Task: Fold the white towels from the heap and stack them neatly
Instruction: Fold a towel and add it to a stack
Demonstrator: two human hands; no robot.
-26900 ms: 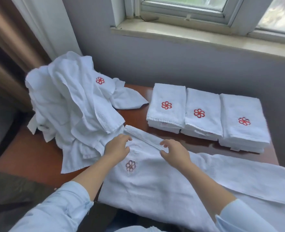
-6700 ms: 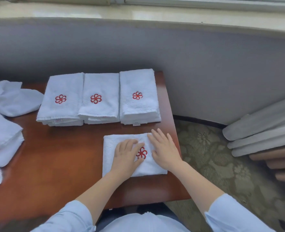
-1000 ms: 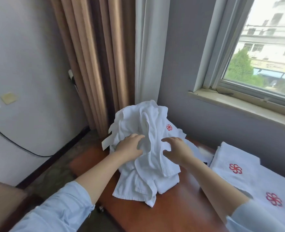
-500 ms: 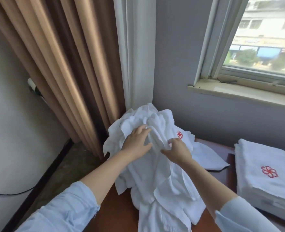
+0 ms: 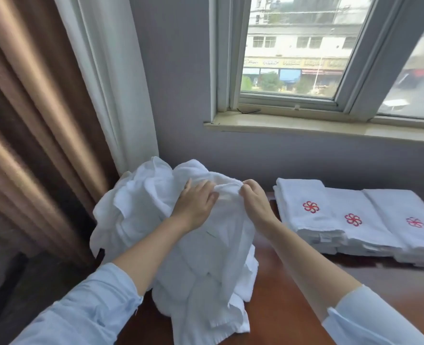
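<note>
Towel edge (image 5: pixel 227 190) raised, left hand (image 5: pixel 194 208), right hand (image 5: pixel 256 204) pinching

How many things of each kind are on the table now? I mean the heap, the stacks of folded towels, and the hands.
Heap of unfolded towels: 1
Stacks of folded towels: 3
Hands, both gripping the heap, left hand and right hand: 2
Total: 6
</note>
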